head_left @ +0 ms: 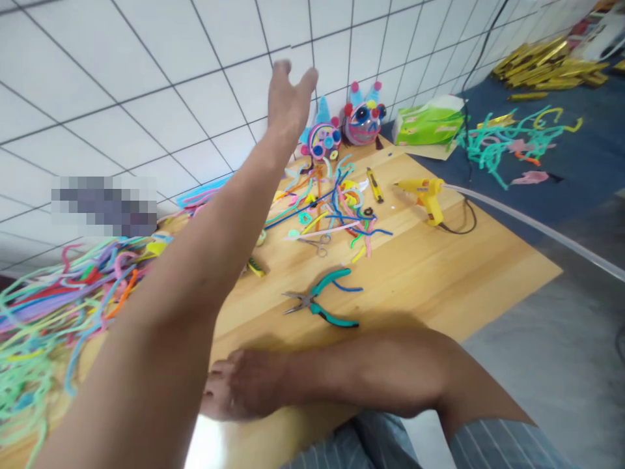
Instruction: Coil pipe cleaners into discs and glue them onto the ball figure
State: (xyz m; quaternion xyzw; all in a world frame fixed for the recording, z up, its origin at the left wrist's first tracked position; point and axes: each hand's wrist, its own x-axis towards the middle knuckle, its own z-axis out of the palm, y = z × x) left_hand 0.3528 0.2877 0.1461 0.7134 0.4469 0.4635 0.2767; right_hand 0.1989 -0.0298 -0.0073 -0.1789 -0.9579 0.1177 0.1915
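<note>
My left hand [289, 98] reaches out high in front of the white tiled wall [205, 39], thumb and fingers spread, nothing visible in its grasp. My right hand [244, 384] rests low at the near side of the wooden table [439, 286], apparently steadying me, its fingers curled; partly behind my left forearm, it may or may not pinch something, and I cannot tell.

Just beyond the right hand lie teal-handled pliers [336, 318], handles splayed and jaws apart, seemingly left within easy reach. Past them, scissors [312, 241] sit at the edge of scattered fuzzy stems [305, 207], with a yellow cutter [375, 185] beside the litter.

Nearest my left hand, two pom-pom-trimmed figures [323, 140] [364, 122] stand upright by the wall, probably to stay out of the clutter. A yellow glue gun [430, 195] lies to the right, apart from the stems, perhaps to give its long glue stick [551, 234] room to trail.

A heap of stems [88, 293] fills the left side. Beyond the green packet [427, 127], gold strips [537, 68] and teal stems [493, 146] lie on a dark blue surface [581, 182].
</note>
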